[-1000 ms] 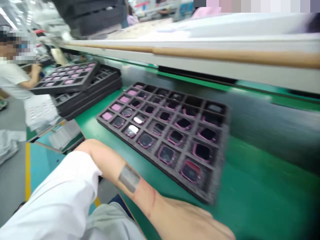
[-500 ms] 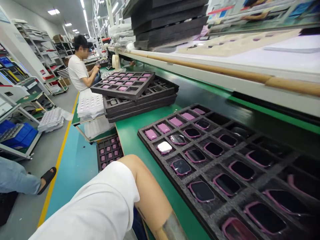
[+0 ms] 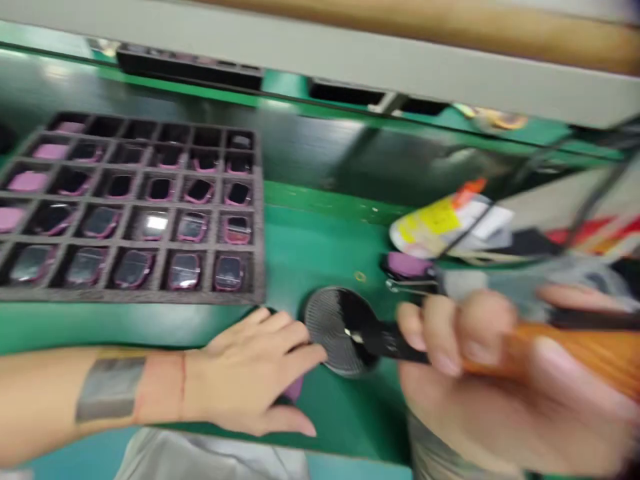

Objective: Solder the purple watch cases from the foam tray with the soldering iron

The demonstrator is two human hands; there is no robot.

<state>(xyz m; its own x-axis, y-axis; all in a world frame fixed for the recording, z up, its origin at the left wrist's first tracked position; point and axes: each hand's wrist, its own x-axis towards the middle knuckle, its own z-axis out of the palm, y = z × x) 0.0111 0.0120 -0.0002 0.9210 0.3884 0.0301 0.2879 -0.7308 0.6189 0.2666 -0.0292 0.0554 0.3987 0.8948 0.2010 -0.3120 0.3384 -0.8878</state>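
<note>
My left hand lies palm down over a dark and purple item on the green table; its fingers are a little apart and most of the item is hidden. My right hand, blurred, is wrapped round the wooden handle of a tool. Just right of my left fingertips is a round, ridged black disc, in line with a black shaft from my right hand. Up and left, a black foam tray holds purple-framed watch-like pieces in its compartments.
A white bottle with a yellow label lies at the right, with a purple-topped piece below it. Clear plastic bags are beyond my right hand. A grey shelf edge crosses the top.
The view has swung from the tray stacks and a seated person to the table in front. Both hands now show, my right hand round the wooden handle; the tray is now at the left.
</note>
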